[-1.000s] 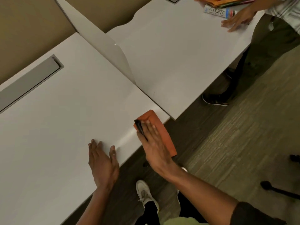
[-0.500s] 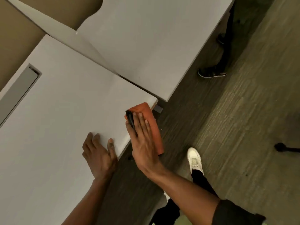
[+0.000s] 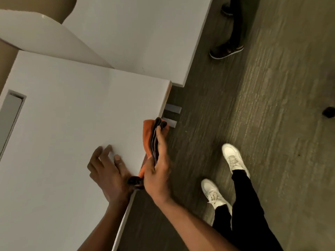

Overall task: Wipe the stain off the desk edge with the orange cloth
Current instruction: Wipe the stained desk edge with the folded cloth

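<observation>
My right hand (image 3: 159, 160) presses the orange cloth (image 3: 147, 136) against the right edge of the white desk (image 3: 72, 124), fingers flat along the side face and wrapped around the cloth. The cloth folds over the desk's rim, partly on top and partly down the side. Resting flat on the desk top just left of the cloth is my left hand (image 3: 107, 171), fingers spread and empty. The stain itself is hidden under the cloth and hand.
A second white desk (image 3: 145, 42) adjoins at the back, with a white divider panel (image 3: 54, 42) between. A grey cable slot (image 3: 10, 116) sits at the desk's left. Another person's dark shoe (image 3: 225, 50) stands on the grey floor; my white shoes (image 3: 233, 160) are below.
My right hand turned from flat on top of the cloth to pressing it against the desk's side edge, sliding nearer along the edge. The view swung down and right.
</observation>
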The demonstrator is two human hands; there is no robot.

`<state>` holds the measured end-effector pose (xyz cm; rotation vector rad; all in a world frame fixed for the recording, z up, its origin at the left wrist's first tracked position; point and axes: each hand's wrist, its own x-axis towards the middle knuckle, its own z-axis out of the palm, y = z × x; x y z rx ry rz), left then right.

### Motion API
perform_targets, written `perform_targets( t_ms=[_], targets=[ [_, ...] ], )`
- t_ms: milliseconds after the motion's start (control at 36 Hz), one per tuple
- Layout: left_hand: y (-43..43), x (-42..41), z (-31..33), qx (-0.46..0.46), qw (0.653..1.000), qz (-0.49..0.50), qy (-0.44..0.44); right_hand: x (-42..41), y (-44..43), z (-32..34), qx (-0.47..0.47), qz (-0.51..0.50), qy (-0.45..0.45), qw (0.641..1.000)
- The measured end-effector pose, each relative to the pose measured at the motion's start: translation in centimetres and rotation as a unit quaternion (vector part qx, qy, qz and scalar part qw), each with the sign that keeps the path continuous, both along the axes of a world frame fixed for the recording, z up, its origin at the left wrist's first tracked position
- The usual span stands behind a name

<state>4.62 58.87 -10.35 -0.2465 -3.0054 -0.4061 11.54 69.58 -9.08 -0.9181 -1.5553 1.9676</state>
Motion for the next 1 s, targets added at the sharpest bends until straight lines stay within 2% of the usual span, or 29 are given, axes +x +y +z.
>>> perform_targets(
  t_ms=[167, 389, 472, 639, 750, 861, 1000],
  targets=[
    [0.3, -0.1, -0.1, -0.014, 1.0, -0.003, 0.006, -4.4, 5.4, 0.2, 0.002, -0.077, -0.013, 0.997],
    [0.1, -0.1, 0.0, -0.01, 1.0, 0.003, 0.011, 1.1, -1.6, 0.2, 0.055, 0.007, -0.02, 0.998],
    [0.1, -0.1, 0.0, -0.013, 1.0, 0.002, 0.009, 1.0, -1.3, 0.1, 0.066, -0.005, -0.007, 0.998],
    [-0.3, -0.3, -0.3, -0.014, 1.0, -0.004, 0.012, -5.3, 6.5, -0.1, 0.077, -0.08, -0.034, 0.993],
    [-0.5, -0.3, -0.4, -0.016, 1.0, -0.014, 0.016, -7.2, 10.1, 0.2, 0.088, -0.068, -0.049, 0.993],
    [-0.4, -0.2, -0.4, -0.01, 1.0, -0.012, 0.016, -5.0, 6.4, 0.5, 0.096, -0.049, -0.053, 0.993],
    [-0.3, 0.0, -0.1, -0.012, 1.0, -0.016, 0.011, -0.5, 0.8, -0.6, 0.094, -0.004, -0.011, 0.995]
  ],
)
